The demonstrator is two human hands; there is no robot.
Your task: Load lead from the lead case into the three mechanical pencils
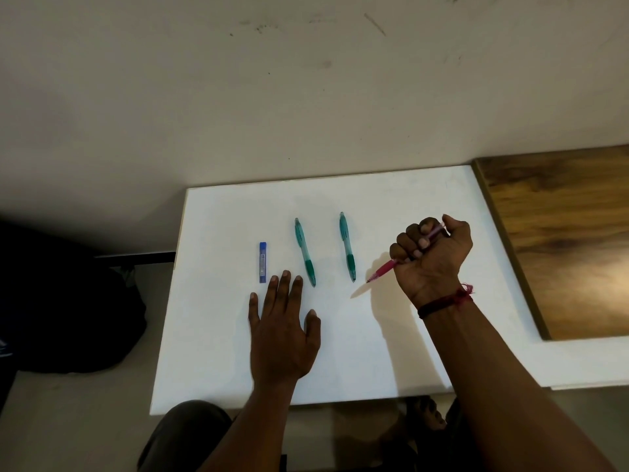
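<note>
Above the table (218, 352), right hand (434, 253) grips pink pencil (383, 270).

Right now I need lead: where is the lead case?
Head view: the blue lead case lies on the table, left of the leftmost green mechanical pencil, beyond the left hand.

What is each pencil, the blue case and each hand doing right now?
left hand: flat on the table, fingers straight, holding nothing.
right hand: fingers curled round the pink pencil.
pink pencil: held, tip pointing down.
left green pencil: lying on the table, untouched.
right green pencil: lying on the table, untouched.
lead case: lying flat, untouched.
</note>
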